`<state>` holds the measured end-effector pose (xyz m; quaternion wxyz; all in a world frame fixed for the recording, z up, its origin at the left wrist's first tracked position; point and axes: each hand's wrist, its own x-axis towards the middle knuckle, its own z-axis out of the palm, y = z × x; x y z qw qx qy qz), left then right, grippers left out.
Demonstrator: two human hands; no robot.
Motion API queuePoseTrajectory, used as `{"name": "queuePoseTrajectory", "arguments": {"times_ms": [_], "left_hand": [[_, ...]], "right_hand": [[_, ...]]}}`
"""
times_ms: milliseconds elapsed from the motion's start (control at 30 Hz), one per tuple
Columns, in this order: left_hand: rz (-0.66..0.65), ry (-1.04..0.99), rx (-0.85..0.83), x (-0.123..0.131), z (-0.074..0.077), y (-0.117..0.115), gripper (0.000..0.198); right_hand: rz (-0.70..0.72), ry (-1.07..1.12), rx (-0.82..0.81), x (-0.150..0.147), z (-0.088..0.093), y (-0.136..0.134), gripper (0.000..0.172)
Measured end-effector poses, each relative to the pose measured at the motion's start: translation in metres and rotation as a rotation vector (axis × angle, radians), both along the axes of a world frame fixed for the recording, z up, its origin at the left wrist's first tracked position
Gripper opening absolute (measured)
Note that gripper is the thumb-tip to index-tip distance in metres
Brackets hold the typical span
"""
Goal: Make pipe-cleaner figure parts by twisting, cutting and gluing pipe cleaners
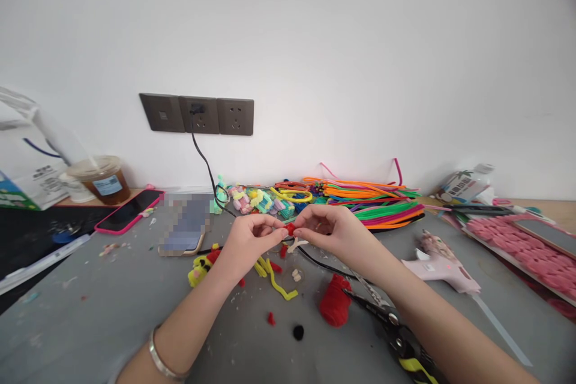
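Observation:
My left hand [252,241] and my right hand [330,231] meet above the middle of the table, thumb and fingertips of each pinched on a small red fuzzy piece [291,229]. Its exact shape is mostly covered by the fingers. Below the hands lie bent yellow pipe cleaners [281,289] and red scraps [270,318]. A yellow fuzzy figure [197,273] with black and pink bits is partly behind my left forearm. Nearer to me are a red fuzzy bundle [335,301] and a black pompom [298,332]. Black-handled pliers [392,323] touch the bundle, partly under my right forearm.
Colourful pipe cleaners [364,192] are heaped along the wall. A pink glue gun [443,270] lies right, beside a pink textured mat [517,246]. Two phones, one with a pink edge [130,211], and a drink cup [101,180] are left. A black cord [204,159] runs from the socket.

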<state>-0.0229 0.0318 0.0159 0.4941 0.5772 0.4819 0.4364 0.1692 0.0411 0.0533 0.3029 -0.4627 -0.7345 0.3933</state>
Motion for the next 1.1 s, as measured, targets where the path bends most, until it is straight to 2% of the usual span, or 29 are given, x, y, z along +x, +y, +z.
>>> {"name": "queuePoseTrajectory", "arguments": {"times_ms": [400, 833, 1100], "left_hand": [[0.007, 0.004, 0.041, 0.0010, -0.0032, -0.0002, 0.026], [0.064, 0.007, 0.068, 0.0020, 0.0021, -0.0023, 0.028], [0.061, 0.014, 0.087, 0.0017, 0.0030, -0.0028, 0.026]], "right_hand": [[-0.017, -0.011, 0.043, -0.0020, 0.0006, -0.0032, 0.014], [-0.053, 0.082, 0.037, -0.0007, 0.0021, -0.0039, 0.017], [-0.021, 0.091, 0.039, -0.0021, -0.0049, -0.0017, 0.015]]}}
